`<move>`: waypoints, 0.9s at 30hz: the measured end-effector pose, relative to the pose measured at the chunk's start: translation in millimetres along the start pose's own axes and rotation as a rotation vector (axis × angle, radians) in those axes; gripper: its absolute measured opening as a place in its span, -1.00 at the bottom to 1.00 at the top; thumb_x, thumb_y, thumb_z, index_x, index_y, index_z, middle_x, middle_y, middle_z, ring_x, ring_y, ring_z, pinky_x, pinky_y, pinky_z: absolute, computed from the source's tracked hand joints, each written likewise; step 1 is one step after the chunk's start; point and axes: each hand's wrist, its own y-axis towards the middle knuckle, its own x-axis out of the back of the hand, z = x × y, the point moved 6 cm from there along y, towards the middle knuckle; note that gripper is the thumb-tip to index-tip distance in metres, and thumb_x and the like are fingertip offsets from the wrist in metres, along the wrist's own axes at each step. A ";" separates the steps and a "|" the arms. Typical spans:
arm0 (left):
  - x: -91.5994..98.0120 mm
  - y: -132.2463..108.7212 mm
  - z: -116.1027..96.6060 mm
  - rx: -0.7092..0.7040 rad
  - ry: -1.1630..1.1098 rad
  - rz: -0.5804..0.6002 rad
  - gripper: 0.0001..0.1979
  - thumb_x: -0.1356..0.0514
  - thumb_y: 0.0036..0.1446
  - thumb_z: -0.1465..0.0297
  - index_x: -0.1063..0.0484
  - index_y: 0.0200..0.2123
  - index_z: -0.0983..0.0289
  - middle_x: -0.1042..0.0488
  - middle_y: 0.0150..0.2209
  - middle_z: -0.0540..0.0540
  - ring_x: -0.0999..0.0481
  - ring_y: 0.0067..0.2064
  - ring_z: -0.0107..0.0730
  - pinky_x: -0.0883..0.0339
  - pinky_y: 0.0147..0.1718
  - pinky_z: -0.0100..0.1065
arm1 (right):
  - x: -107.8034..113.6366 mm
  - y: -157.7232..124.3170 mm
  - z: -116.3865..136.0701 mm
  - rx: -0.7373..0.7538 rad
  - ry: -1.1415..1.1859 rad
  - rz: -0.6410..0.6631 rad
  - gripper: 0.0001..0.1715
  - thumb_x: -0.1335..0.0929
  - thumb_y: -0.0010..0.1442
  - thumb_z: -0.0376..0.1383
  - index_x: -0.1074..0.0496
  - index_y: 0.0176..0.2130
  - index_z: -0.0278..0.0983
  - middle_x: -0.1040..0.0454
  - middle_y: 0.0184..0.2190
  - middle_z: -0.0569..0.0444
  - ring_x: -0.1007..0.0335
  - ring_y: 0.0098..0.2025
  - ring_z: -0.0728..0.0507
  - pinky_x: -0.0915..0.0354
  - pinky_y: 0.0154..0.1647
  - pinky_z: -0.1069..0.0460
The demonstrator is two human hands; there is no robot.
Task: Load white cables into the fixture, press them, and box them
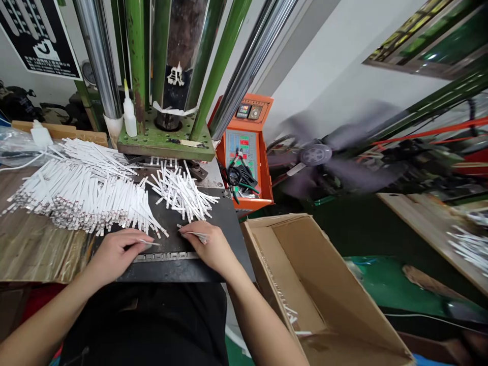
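Lower centre: left hand [118, 254] and right hand [208, 246], pinching white strips [200, 235] near slotted bar [168, 256]; apparently positioning, next calling for fine alignment.

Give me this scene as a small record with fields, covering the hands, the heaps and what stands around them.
Left hand grip: closed on a white strip
Right hand grip: closed on white strips; exact count unclear
Near front edge: slotted metal bar on the black worktop
Heaps: large strip heap at left, smaller strip heap at right
Behind: green machine base, yellow-tipped bottle standing on it
Right of worktop: open cardboard box, a few white pieces inside
Beyond: orange control box with hand tools; fan, blades blurred
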 end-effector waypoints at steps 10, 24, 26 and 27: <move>-28.0 -15.0 -26.2 -0.225 -0.076 -0.084 -0.88 -0.21 0.16 0.46 -0.58 -0.32 0.25 -0.62 -0.34 0.01 -0.61 -0.28 -0.42 -0.50 -0.21 -0.48 | -11.0 -29.0 21.4 0.043 0.012 0.028 -0.83 -0.29 0.25 -0.40 -0.48 -0.29 -0.23 -0.54 -0.34 0.03 -0.45 -0.25 -0.14 -0.39 -0.21 -0.01; -25.9 -17.4 -42.7 -0.419 0.066 -0.128 -0.90 -0.16 0.24 0.51 -0.49 -0.25 0.28 -0.59 -0.31 0.05 -0.59 -0.28 -0.45 -0.49 -0.20 -0.49 | -20.3 -39.6 25.8 0.266 -0.125 0.108 -0.80 -0.25 0.31 -0.41 -0.47 -0.17 -0.34 -0.50 -0.21 -0.15 -0.40 -0.14 -0.21 -0.41 -0.14 -0.07; -26.1 -16.8 -44.6 -0.427 0.102 -0.143 -0.90 -0.15 0.25 0.49 -0.49 -0.25 0.28 -0.59 -0.33 0.04 -0.59 -0.30 -0.46 -0.48 -0.22 -0.48 | -5.7 -38.7 16.2 0.183 -0.044 0.036 -0.82 -0.27 0.29 -0.42 -0.48 -0.20 -0.31 -0.49 -0.16 -0.13 -0.44 -0.12 -0.17 -0.41 -0.12 -0.03; -26.5 -16.9 -45.3 -0.434 0.122 -0.140 -0.89 -0.14 0.26 0.48 -0.48 -0.25 0.29 -0.59 -0.32 0.04 -0.59 -0.30 -0.45 -0.48 -0.23 -0.48 | 1.5 -38.8 12.2 0.147 -0.009 -0.014 -0.82 -0.28 0.29 -0.43 -0.48 -0.23 -0.29 -0.50 -0.18 -0.10 -0.45 -0.14 -0.15 -0.40 -0.13 -0.02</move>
